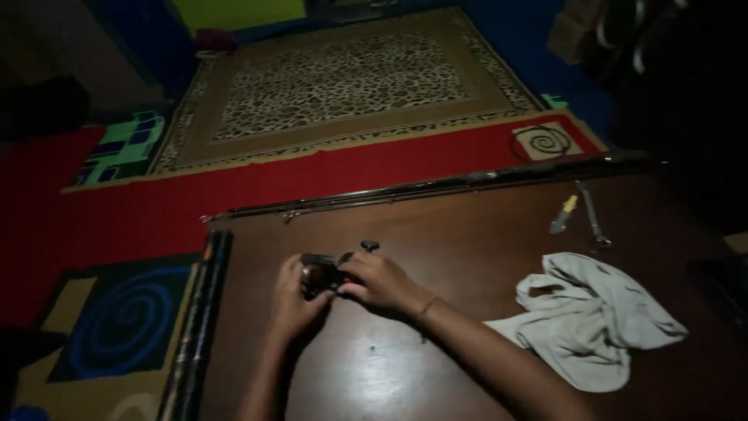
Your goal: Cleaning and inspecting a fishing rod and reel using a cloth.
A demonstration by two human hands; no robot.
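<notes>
- Head view: both hands meet over the dark wooden table [467,234]. The left hand [294,300] is curled around a small dark fishing reel [323,273], gripping it from its own side; the right hand [382,282] is closed on the reel's other side, fingers pinching near the top.
- The reel sits between the two palms, raised just off the tabletop. A small knobbed handle [369,245] projects just beyond the right hand's fingertips.
- A tiny dark speck, maybe a screw [375,349], lies on the table just behind the hands, near the right wrist. Risk: a wrist sweep could knock it off the edge; light is poor.
- Grey cloth [592,320] lies well to the right of the right hand; small tools [580,214] beyond it.
- Long rod [436,189] lies across the far edge, ahead of both hands; dark tube [199,327] to the left of the left hand. Risk: an elbow may roll either off.
- Risk: loose reel parts could drop unseen.
</notes>
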